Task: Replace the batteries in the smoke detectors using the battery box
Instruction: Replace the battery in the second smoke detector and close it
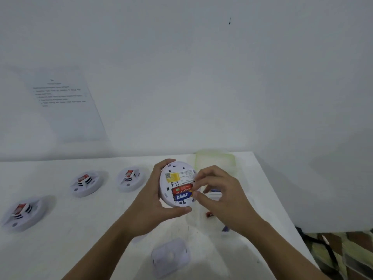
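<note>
My left hand point(150, 203) grips a round white smoke detector point(177, 183) with its back turned toward me. A red battery point(181, 188) and a blue battery point(182, 197) lie side by side in its open compartment. My right hand point(218, 197) pinches the right end of the blue battery with thumb and fingertips. Behind my right hand stands the clear battery box point(201, 217), mostly hidden, with a red battery point(209, 214) showing inside. Its yellowish lid point(215, 160) lies further back.
Three more smoke detectors point(86, 183) point(130, 178) point(23, 212) lie face up on the white table point(80, 239) to the left. A white round cover plate point(170, 256) rests near the front edge. A printed sheet point(64, 106) hangs on the wall. The table's right edge drops to a patterned floor point(343, 253).
</note>
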A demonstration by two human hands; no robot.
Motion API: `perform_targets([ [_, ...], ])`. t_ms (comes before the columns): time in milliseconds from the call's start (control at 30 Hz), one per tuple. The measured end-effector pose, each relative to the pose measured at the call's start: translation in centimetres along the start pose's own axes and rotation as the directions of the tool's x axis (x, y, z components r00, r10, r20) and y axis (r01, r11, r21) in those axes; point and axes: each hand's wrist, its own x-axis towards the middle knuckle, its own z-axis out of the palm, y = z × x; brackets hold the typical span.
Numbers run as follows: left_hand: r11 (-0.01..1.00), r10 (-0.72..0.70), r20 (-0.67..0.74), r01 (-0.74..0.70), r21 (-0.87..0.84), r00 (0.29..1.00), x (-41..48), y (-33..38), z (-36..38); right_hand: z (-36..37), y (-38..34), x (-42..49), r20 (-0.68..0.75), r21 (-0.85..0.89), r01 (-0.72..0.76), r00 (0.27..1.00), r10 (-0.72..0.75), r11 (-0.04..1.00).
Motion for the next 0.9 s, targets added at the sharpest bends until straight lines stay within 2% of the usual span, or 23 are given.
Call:
perform_targets([
  [133,1.000,0.011,-0.034,-0.011,-0.014,0.999,0.9,-0.7,1.4,0.5,1.3,0.4,-0.068,-0.050,-0.054,0.996,0.050,0.997],
  [267,1.000,0.011,-0.037,-0.012,-0.022,0.999,2.1,-1.5,2.4,0.9,2.1,0.6,-0.109,0.044,-0.164,0.980,0.168,0.986],
  [467,0.993,0.051,-0.055,-0.044,0.114,0.997,3.7,-2.2,3.1,1.2,2.9,1.0,-0.129,0.022,-0.243,0.961,0.244,0.970],
  [667,0.982,0.066,-0.022,-0.061,0.177,0.998,4.5,-2.2,3.8,0.9,2.9,1.4,-0.152,-0.058,-0.284,0.950,0.273,0.957],
  [833,0.983,0.053,-0.034,-0.046,0.177,0.998,4.8,-2.1,4.1,0.5,3.2,1.7,-0.146,-0.025,-0.343,0.931,0.336,0.939],
  [900,0.986,0.047,-0.045,-0.039,0.164,0.998,4.9,-2.2,4.0,0.2,3.6,1.8,-0.142,0.049,-0.378,0.914,0.381,0.925],
])
